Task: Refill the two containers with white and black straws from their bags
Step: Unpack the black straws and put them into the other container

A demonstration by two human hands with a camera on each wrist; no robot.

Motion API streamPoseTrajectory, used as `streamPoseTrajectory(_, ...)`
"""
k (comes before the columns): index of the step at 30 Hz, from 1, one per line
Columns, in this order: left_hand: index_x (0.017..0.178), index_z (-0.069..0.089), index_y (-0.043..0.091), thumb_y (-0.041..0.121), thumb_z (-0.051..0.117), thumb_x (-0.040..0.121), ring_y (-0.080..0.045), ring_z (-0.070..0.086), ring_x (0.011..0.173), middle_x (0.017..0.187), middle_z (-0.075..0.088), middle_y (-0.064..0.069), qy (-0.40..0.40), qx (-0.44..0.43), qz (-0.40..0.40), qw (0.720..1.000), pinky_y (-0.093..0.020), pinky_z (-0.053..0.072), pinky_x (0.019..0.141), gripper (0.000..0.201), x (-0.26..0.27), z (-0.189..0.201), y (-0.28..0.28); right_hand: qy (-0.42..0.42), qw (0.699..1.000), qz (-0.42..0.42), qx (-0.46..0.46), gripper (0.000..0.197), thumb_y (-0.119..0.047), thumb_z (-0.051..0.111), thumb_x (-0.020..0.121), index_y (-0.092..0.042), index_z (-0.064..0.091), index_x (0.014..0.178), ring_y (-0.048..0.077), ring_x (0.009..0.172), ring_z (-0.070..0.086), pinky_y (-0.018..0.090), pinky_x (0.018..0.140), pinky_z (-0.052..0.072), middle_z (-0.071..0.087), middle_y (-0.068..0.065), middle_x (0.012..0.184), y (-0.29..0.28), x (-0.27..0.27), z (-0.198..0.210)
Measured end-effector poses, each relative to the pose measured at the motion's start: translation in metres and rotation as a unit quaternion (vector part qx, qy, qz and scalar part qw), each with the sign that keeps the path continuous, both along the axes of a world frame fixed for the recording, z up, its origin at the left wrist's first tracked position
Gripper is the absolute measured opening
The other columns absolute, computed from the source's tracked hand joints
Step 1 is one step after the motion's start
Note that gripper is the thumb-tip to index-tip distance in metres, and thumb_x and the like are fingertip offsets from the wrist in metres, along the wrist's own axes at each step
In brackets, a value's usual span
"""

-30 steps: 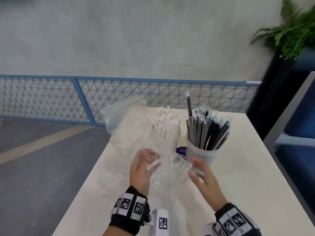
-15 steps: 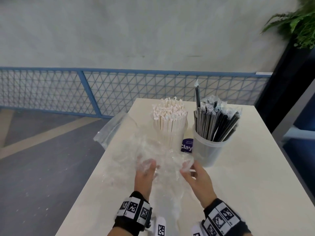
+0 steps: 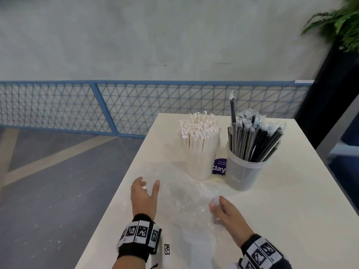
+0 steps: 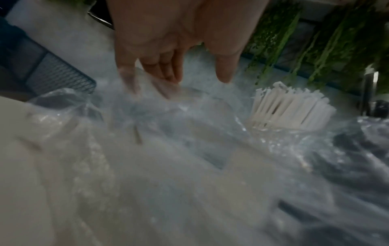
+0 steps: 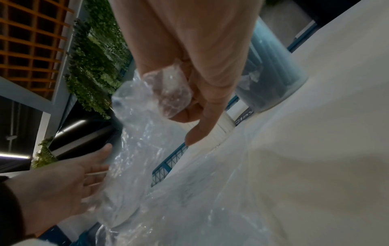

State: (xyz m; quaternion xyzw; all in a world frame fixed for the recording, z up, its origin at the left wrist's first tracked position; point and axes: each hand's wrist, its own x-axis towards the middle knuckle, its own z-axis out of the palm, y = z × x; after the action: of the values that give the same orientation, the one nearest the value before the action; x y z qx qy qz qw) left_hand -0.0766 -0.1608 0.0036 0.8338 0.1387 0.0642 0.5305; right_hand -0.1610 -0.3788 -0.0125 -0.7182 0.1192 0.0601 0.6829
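Observation:
Two clear containers stand at the table's far middle: one (image 3: 200,164) packed with white paper-wrapped straws (image 3: 198,129), the other (image 3: 243,174) holding black straws (image 3: 252,140) in plastic sleeves. In front of them an empty clear plastic bag (image 3: 184,202) lies crumpled on the table. My left hand (image 3: 144,193) rests on the bag's left side with straight, spread fingers (image 4: 168,73). My right hand (image 3: 223,210) pinches a bunched corner of the bag (image 5: 168,93) between thumb and curled fingers.
A purple printed card (image 3: 219,167) stands between the two containers. The white table (image 3: 291,210) has its left edge just beside my left hand. A blue mesh railing (image 3: 136,105) runs behind, and a green plant (image 3: 342,22) on a dark stand is at the far right.
The raised bag has come down and now lies flatter on the table. My left hand has slid left and spread out on it; my right hand still grips its corner.

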Motion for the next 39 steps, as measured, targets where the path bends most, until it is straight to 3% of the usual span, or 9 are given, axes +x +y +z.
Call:
streamPoseTrajectory(7,0.068,0.054,0.012,0.026,0.048,0.095,-0.022,0.041,0.055,0.059,0.046,-0.003,0.056,-0.030,-0.055,0.996,-0.029,0.035,0.055,0.030,0.023,-0.010,0.018,-0.038,0.999,-0.003,0.014,0.035,-0.044,0.061,0.077,-0.017,0.040,0.066,0.012,0.061,0.042,0.027,0.061,0.044,0.040,-0.002,0.065,0.000,0.000,0.003)
streamPoseTrajectory(12,0.080,0.051,0.006,0.019,0.041,0.097,-0.030,0.049,0.069,0.070,0.055,-0.013,-0.014,0.075,0.014,0.997,-0.032,0.034,0.063,0.023,0.030,-0.013,0.033,-0.003,0.982,-0.183,-0.053,0.025,-0.020,0.063,0.086,-0.010,0.046,0.071,0.023,0.065,0.050,0.037,0.064,0.049,0.049,0.007,0.066,-0.014,0.003,-0.015)
streamPoseTrajectory(16,0.088,0.046,0.013,0.024,0.036,0.098,-0.036,0.055,0.070,0.075,0.060,-0.017,0.008,0.138,-0.026,0.990,-0.034,0.040,0.062,0.018,0.026,-0.022,0.022,-0.066,0.923,-0.222,-0.309,0.049,-0.029,0.070,0.079,-0.011,0.046,0.118,0.029,0.106,0.050,0.037,0.090,0.042,0.047,0.012,0.119,-0.007,0.004,-0.020)
streamPoseTrajectory(21,0.093,0.044,0.016,0.024,0.030,0.098,-0.034,0.058,0.070,0.075,0.064,-0.009,0.037,0.164,-0.045,0.985,-0.032,0.038,0.058,0.018,0.027,-0.028,0.020,-0.122,0.785,0.016,-0.607,0.068,-0.066,0.017,0.088,-0.027,0.034,0.140,0.029,0.137,0.023,0.056,0.101,0.033,0.032,0.004,0.148,0.031,0.005,-0.031)
streamPoseTrajectory(26,0.094,0.048,0.016,0.014,0.037,0.095,-0.035,0.059,0.075,0.086,0.064,-0.010,0.039,0.192,-0.056,0.979,-0.041,0.047,0.067,0.011,0.026,-0.030,0.018,0.003,0.767,0.091,-0.635,0.077,-0.070,0.010,0.085,-0.023,0.025,0.145,0.036,0.144,0.001,0.064,0.078,0.047,0.022,0.007,0.153,0.041,0.012,-0.082)
streamPoseTrajectory(30,0.116,0.051,0.016,0.002,0.077,0.062,-0.028,0.061,0.106,0.118,0.063,-0.008,-0.129,0.414,-0.167,0.886,-0.044,0.048,0.089,0.062,0.020,-0.023,-0.010,0.043,0.776,0.131,-0.615,0.086,-0.076,0.008,0.078,-0.023,0.028,0.143,0.037,0.144,-0.002,0.068,0.071,0.045,0.021,0.008,0.150,0.040,0.025,-0.092)
streamPoseTrajectory(34,0.148,0.007,0.020,0.028,0.040,0.097,-0.024,-0.002,0.147,0.159,0.003,-0.005,0.030,0.488,-0.465,0.738,-0.050,-0.010,0.114,0.061,-0.006,-0.026,-0.056,0.092,0.769,0.219,-0.594,0.098,-0.085,-0.007,0.058,-0.031,-0.028,0.136,0.028,0.110,-0.055,0.072,0.104,0.001,-0.054,0.002,0.134,0.048,0.030,-0.076)
streamPoseTrajectory(36,0.148,-0.005,0.024,0.057,0.017,0.093,-0.030,-0.015,0.144,0.158,-0.012,-0.006,0.137,0.503,-0.455,0.722,-0.054,-0.011,0.113,0.068,-0.003,-0.041,-0.055,0.111,0.786,0.220,-0.567,0.095,-0.085,-0.009,0.058,-0.033,-0.027,0.136,0.026,0.107,-0.060,0.071,0.104,0.002,-0.046,0.007,0.140,0.048,0.031,-0.074)
streamPoseTrajectory(39,0.144,-0.017,0.035,0.072,-0.010,0.073,-0.034,-0.024,0.141,0.154,-0.026,-0.001,0.190,0.524,-0.457,0.694,-0.062,-0.010,0.110,0.080,0.009,-0.063,-0.039,0.083,0.782,0.123,-0.605,0.074,-0.070,0.007,0.086,-0.027,0.024,0.144,0.029,0.144,-0.017,0.066,0.076,0.045,0.011,0.008,0.157,0.042,0.029,-0.091)
